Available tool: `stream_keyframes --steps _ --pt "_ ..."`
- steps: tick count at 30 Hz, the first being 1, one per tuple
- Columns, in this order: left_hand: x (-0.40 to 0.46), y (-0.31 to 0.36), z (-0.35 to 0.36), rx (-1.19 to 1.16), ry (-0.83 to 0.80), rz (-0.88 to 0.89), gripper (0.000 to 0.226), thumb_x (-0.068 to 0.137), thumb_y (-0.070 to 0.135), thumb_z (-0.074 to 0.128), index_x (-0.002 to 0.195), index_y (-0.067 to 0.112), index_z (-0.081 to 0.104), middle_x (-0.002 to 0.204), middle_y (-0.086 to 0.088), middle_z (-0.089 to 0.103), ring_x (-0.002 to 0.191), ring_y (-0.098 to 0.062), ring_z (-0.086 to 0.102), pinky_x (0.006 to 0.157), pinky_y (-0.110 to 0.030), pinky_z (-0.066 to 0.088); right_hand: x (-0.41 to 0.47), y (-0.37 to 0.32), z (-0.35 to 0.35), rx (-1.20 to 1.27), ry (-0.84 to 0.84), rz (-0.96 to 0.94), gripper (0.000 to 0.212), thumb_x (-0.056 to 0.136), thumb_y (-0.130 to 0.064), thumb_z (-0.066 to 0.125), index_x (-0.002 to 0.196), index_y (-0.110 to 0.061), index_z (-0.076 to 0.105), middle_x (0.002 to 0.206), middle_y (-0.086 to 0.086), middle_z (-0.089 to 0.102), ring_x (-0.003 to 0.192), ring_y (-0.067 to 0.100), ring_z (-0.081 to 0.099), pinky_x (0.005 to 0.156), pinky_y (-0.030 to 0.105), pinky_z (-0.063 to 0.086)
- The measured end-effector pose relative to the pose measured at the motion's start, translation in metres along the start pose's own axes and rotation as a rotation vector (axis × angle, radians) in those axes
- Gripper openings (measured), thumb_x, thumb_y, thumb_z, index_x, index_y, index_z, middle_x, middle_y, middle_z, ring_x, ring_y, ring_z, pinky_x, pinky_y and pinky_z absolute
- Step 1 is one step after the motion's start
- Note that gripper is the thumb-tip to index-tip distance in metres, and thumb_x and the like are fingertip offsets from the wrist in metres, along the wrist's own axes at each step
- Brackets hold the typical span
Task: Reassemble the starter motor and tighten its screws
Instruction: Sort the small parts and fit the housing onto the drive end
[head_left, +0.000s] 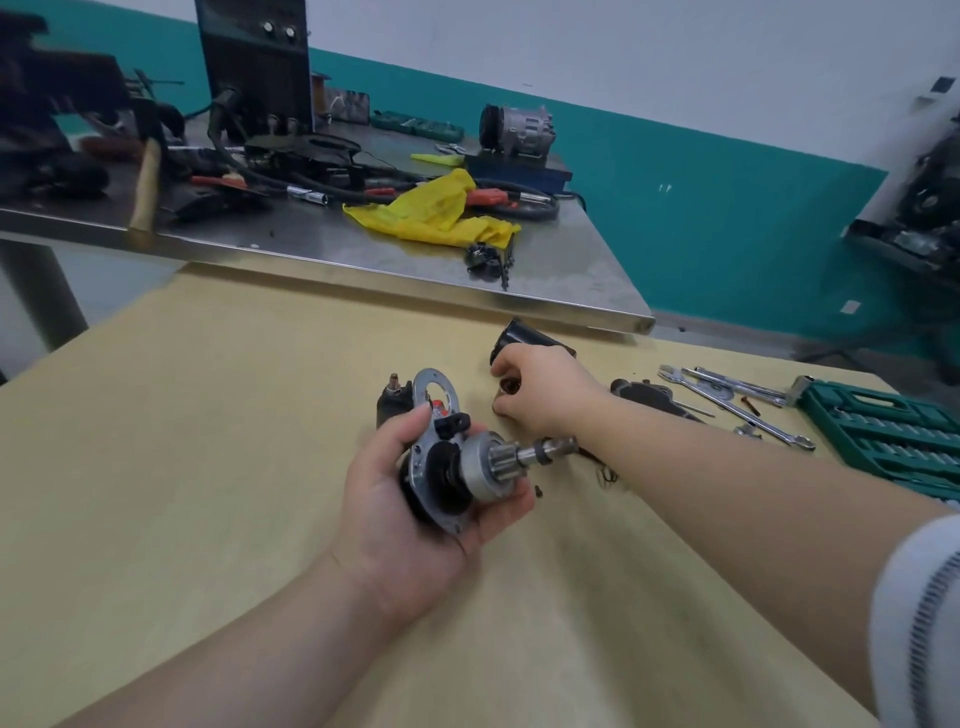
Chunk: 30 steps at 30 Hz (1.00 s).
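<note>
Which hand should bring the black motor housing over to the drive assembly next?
Probably the right hand: it already reaches over the black motor housing lying on the wooden table. The left hand is occupied gripping the drive assembly.

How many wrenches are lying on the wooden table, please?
2, perhaps more. One long wrench runs diagonally beside the green socket case; a second wrench lies behind it. They overlap, so another may be hidden.

even, soft indoor light with faint shadows; dull glare on the steel counter (545, 270); wide-angle bending and blur toward the edges.
</note>
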<state>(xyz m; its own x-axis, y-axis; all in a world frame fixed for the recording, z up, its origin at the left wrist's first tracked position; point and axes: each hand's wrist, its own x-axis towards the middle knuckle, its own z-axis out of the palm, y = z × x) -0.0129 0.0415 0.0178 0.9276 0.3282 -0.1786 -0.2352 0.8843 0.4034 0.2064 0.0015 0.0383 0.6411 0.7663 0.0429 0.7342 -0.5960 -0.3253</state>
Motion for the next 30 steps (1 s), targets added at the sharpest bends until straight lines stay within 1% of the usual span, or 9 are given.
stream_keyframes --steps 5,9,13,15,17,19,22,24,30 --pt "0.002 0.002 -0.001 -0.032 0.015 -0.011 0.032 0.082 0.037 0.079 0.085 0.006 0.079 0.095 -0.013 0.072 0.08 -0.037 0.074 0.078 -0.057 0.062 -0.003 -0.001 0.0 -0.047 -0.007 -0.005 0.048 0.092 -0.034 0.073 0.138 -0.032 0.061 0.129 -0.004 0.07 0.109 0.021 0.066 0.088 0.038 0.061" --pt "0.002 0.007 -0.003 -0.098 0.013 -0.025 0.04 0.086 0.044 0.078 0.09 0.004 0.079 0.103 -0.014 0.074 0.089 -0.039 0.075 0.091 -0.055 0.06 -0.019 -0.011 -0.021 -0.004 0.102 -0.013 0.043 0.089 -0.032 0.071 0.131 -0.029 0.066 0.118 -0.007 0.069 0.107 0.02 0.066 0.087 0.039 0.06" --pt "-0.002 0.012 -0.002 0.012 -0.037 0.013 0.051 0.089 0.052 0.069 0.121 0.012 0.066 0.114 -0.009 0.066 0.092 -0.029 0.063 0.1 -0.047 0.046 -0.063 -0.012 -0.029 0.047 0.231 -0.04 0.027 0.097 -0.029 0.064 0.123 -0.032 0.071 0.111 -0.01 0.07 0.1 0.017 0.065 0.084 0.037 0.057" --pt "-0.004 0.013 -0.003 0.056 -0.049 0.031 0.062 0.088 0.053 0.069 0.136 0.014 0.061 0.115 -0.006 0.062 0.09 -0.025 0.056 0.095 -0.043 0.045 -0.09 -0.007 -0.017 0.009 0.184 -0.051 0.024 0.099 -0.028 0.062 0.12 -0.035 0.072 0.112 -0.013 0.069 0.1 0.014 0.064 0.085 0.036 0.056" --pt "-0.005 0.01 -0.003 0.057 -0.02 0.038 0.079 0.086 0.051 0.071 0.149 0.006 0.058 0.119 -0.007 0.061 0.089 -0.024 0.057 0.085 -0.039 0.051 -0.112 0.001 -0.004 -0.04 0.122 -0.053 0.025 0.1 -0.03 0.061 0.122 -0.034 0.072 0.116 -0.012 0.069 0.108 0.014 0.063 0.093 0.038 0.056" --pt "-0.008 0.007 -0.003 0.073 0.001 0.027 0.072 0.091 0.049 0.067 0.144 0.0 0.063 0.114 -0.009 0.064 0.086 -0.023 0.061 0.08 -0.037 0.054 -0.125 0.009 0.008 -0.032 0.096 -0.043 0.026 0.101 -0.031 0.059 0.123 -0.034 0.072 0.117 -0.011 0.067 0.112 0.015 0.061 0.094 0.039 0.055" --pt "-0.011 0.005 -0.004 0.132 0.02 0.008 0.047 0.1 0.043 0.061 0.115 0.003 0.079 0.105 -0.012 0.068 0.087 -0.024 0.069 0.08 -0.039 0.058 -0.13 0.017 0.021 -0.001 0.1 -0.031 0.026 0.103 -0.032 0.058 0.125 -0.033 0.073 0.117 -0.011 0.063 0.114 0.016 0.06 0.093 0.038 0.054" --pt "-0.014 0.004 -0.003 0.168 0.043 0.018 0.039 0.102 0.038 0.06 0.107 0.005 0.081 0.106 -0.014 0.072 0.089 -0.026 0.072 0.081 -0.041 0.061 -0.129 0.021 0.027 0.027 0.12 -0.026 0.027 0.103 -0.03 0.058 0.124 -0.031 0.074 0.118 -0.011 0.062 0.115 0.016 0.061 0.092 0.036 0.053" --pt "-0.015 0.001 -0.001 0.205 0.09 0.011 0.038 0.107 0.039 0.058 0.126 0.008 0.068 0.107 -0.014 0.072 0.087 -0.03 0.071 0.079 -0.042 0.063 -0.129 0.026 0.031 0.027 0.135 -0.027 0.024 0.105 -0.03 0.058 0.117 -0.031 0.079 0.116 -0.01 0.061 0.12 0.016 0.059 0.088 0.03 0.047"
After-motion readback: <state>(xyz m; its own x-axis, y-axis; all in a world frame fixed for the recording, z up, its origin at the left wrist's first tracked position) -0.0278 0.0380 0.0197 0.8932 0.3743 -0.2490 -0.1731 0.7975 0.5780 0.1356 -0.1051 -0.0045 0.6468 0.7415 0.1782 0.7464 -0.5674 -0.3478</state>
